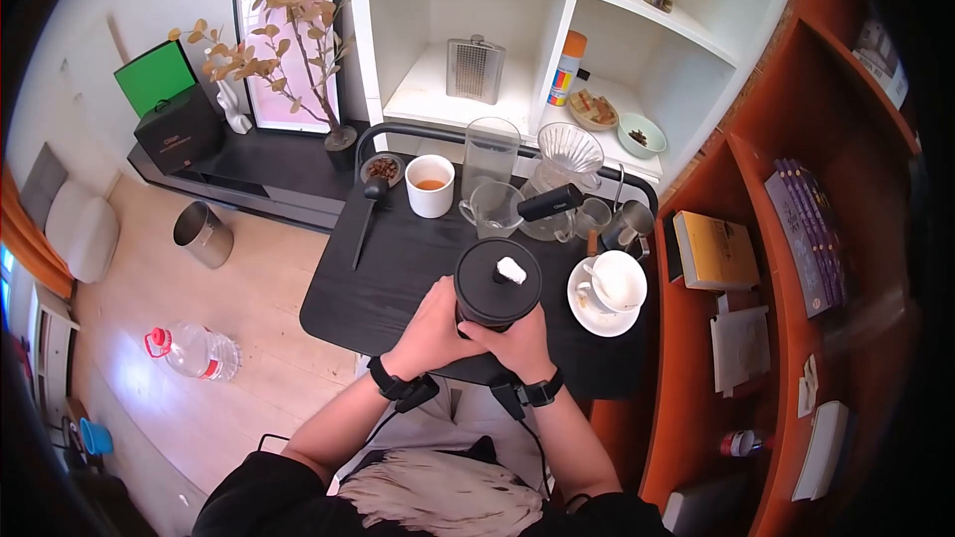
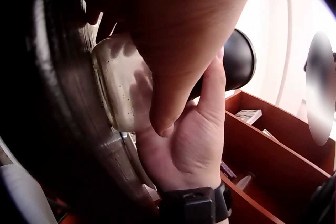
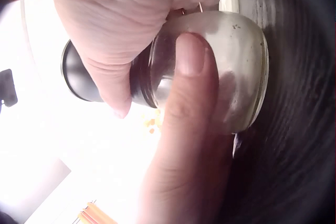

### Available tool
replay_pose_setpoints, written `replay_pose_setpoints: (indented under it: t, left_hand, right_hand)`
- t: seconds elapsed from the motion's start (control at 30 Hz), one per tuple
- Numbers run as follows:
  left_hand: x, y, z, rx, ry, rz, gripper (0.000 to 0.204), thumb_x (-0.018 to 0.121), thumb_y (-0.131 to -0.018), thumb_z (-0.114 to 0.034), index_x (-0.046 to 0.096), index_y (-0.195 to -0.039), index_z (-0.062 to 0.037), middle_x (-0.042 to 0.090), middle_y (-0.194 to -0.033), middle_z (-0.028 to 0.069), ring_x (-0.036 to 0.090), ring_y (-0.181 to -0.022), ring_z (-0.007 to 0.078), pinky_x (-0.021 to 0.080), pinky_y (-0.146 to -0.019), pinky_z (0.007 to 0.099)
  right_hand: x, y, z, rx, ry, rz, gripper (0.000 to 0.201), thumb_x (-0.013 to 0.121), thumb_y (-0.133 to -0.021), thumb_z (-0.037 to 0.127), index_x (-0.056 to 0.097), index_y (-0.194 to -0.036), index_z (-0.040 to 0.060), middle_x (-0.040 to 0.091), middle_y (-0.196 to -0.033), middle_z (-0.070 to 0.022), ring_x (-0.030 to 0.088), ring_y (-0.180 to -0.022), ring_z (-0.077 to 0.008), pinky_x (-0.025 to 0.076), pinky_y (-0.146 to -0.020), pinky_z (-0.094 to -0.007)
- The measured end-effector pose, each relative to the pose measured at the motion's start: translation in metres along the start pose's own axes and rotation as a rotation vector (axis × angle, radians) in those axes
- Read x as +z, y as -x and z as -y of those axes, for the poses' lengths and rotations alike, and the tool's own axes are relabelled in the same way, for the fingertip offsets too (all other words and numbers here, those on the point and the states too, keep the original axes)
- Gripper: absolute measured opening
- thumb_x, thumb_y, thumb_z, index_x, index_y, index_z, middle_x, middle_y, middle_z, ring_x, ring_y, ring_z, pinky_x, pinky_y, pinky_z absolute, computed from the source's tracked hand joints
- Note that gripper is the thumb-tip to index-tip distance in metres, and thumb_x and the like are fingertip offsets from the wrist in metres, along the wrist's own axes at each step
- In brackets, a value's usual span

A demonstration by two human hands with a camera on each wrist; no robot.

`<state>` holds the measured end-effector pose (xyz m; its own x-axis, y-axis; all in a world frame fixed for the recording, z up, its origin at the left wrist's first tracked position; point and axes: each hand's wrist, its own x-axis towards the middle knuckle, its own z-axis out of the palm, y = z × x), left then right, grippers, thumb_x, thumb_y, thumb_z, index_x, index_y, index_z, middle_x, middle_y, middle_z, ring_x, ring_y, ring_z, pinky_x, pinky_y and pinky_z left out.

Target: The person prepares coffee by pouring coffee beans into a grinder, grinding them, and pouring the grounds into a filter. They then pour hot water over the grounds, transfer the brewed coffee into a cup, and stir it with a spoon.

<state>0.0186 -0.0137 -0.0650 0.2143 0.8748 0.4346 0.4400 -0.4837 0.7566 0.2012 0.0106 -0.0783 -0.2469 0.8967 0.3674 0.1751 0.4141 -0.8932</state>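
Both hands grip a hand coffee grinder [image 1: 485, 283] near the front of the black table [image 1: 333, 303]. It has a black round top with a bright white patch, and a clear glass jar [image 2: 116, 87] at its base. My left hand [image 1: 426, 336] wraps the near left side, while my right hand [image 1: 517, 346] holds the right side. In the right wrist view a thumb [image 3: 191, 66] presses against the glass, close over the dark tabletop. Left of the grinder lies a black crank handle [image 1: 365, 229] with a round knob.
A small dish of coffee beans [image 1: 383, 167], a white cup [image 1: 431, 201] of brown liquid, glassware, a dripper [image 1: 569, 149] and a black frother-like stick [image 1: 550, 203] stand at the back. A white cup on a saucer [image 1: 602, 323] sits right, beside the red-brown shelves [image 1: 681, 358].
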Motion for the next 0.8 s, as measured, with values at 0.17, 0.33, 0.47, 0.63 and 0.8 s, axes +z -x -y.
replay_pose_setpoints:
  t: [0.17, 0.33, 0.47, 0.63, 0.8]
  left_hand:
    - [0.000, 0.002, -0.004, -0.009, -0.040, -0.043, 0.071, 0.087, -0.072, -0.019, 0.053, -0.133, -0.0013, 0.062, -0.117, 0.0206, 0.060, -0.113, 0.0438, 0.046, -0.108, 0.0501]
    - [0.001, 0.004, -0.002, -0.055, -0.063, -0.013, 0.076, 0.088, -0.073, -0.023, 0.052, -0.137, -0.0003, 0.063, -0.127, 0.0222, 0.058, -0.126, 0.0461, 0.039, -0.121, 0.0532]
    - [0.004, 0.005, -0.002, -0.101, -0.100, -0.042, 0.079, 0.089, -0.074, -0.025, 0.052, -0.138, -0.0009, 0.063, -0.131, 0.0231, 0.056, -0.131, 0.0470, 0.037, -0.123, 0.0544]
    - [0.002, 0.005, -0.006, -0.151, -0.054, -0.062, 0.080, 0.090, -0.073, -0.026, 0.052, -0.138, -0.0013, 0.064, -0.131, 0.0224, 0.058, -0.130, 0.0467, 0.037, -0.124, 0.0545]
    - [0.001, 0.003, -0.011, -0.140, -0.060, -0.109, 0.080, 0.091, -0.070, -0.026, 0.053, -0.136, -0.0017, 0.066, -0.126, 0.0194, 0.063, -0.123, 0.0428, 0.037, -0.124, 0.0534]
  right_hand:
    - [0.013, -0.001, 0.009, -0.048, 0.088, -0.130, 0.045, 0.093, -0.078, 0.021, 0.076, -0.115, 0.0007, 0.080, -0.111, -0.0102, 0.076, -0.102, -0.0214, 0.058, -0.092, -0.0345]
    - [0.015, -0.011, 0.033, -0.137, 0.186, -0.156, 0.040, 0.093, -0.080, 0.021, 0.078, -0.110, 0.0000, 0.081, -0.105, -0.0097, 0.078, -0.096, -0.0199, 0.059, -0.087, -0.0337]
    - [0.025, -0.010, 0.020, 0.066, 0.120, -0.152, 0.066, 0.095, -0.071, 0.027, 0.067, -0.125, 0.0017, 0.072, -0.122, -0.0169, 0.069, -0.115, -0.0350, 0.053, -0.102, -0.0461]
    - [0.029, -0.011, 0.011, 0.048, 0.057, -0.211, 0.067, 0.095, -0.069, 0.024, 0.067, -0.125, 0.0012, 0.074, -0.119, -0.0170, 0.073, -0.110, -0.0328, 0.058, -0.096, -0.0429]
    - [0.022, -0.021, 0.031, -0.042, 0.017, -0.206, 0.040, 0.092, -0.078, 0.016, 0.076, -0.111, -0.0005, 0.080, -0.103, -0.0078, 0.077, -0.092, -0.0153, 0.060, -0.084, -0.0315]
